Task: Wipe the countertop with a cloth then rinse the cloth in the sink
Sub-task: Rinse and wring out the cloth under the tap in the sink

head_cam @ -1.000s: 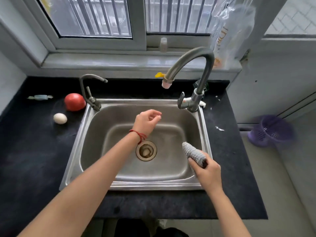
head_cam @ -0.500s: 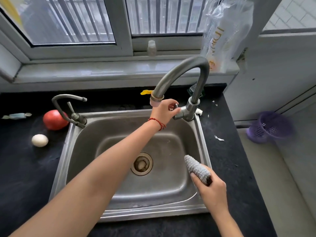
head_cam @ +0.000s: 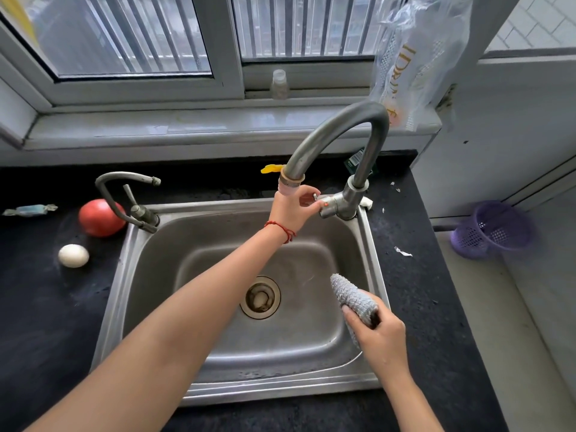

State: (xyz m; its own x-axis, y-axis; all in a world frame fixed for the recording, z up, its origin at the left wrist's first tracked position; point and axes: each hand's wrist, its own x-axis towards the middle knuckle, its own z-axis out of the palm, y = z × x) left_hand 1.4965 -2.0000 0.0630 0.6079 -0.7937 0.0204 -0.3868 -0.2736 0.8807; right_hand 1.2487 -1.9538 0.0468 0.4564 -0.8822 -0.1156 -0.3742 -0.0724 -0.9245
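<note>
Black countertop (head_cam: 46,307) cut off left and bottom, steel sink (head_cam: 131,275) dry, left hand (head_cam: 293,208) fingers pinching tap lever (head_cam: 324,202), lever mostly hidden, right hand (head_cam: 378,333) clenched around grey cloth (head_cam: 350,296) over sink's right side, cloth lower end hidden.

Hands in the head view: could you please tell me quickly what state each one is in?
Left hand: fingers closed on the faucet handle.
Right hand: closed, holding the grey cloth over the sink.
</note>
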